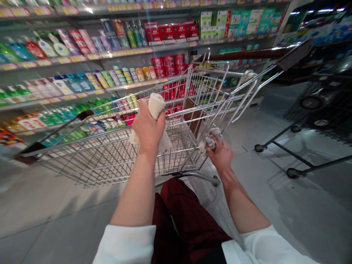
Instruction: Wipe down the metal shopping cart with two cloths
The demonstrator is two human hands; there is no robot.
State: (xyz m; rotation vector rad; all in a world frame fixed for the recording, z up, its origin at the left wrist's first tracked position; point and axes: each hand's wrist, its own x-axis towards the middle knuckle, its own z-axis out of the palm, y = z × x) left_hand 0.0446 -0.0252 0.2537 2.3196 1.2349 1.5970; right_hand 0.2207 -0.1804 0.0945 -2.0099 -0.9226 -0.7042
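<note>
Shelves (55, 58) of packaged goods run along the far left, well beyond the left hand, past the wire cart (110, 154).

Left hand (147, 126): closed in a fist round a white cloth (156, 104). Cloth bunches out above the knuckles, and a second fold hangs below the hand against the basket wire. Hand sits on the cart's top rail (178, 113); the rail's long axis runs left-right under the hand, slightly rising to the right. Basket interior lies directly beyond and below the fist.

Between the hands: upright wire end panel of the cart, with the folding seat flap (192, 115) just right of the left hand.

Right hand (220, 154): closed on a greyer, crumpled cloth (210, 139), which sticks out from the top of the fist. Cloth touches the slanted cart bars rising up and to the right from this hand. Right hand is lower and nearer the body than the left.

Right of the right hand: a second cart's frame and wheels (291, 172) on the tiled floor (275, 205), well apart
</note>
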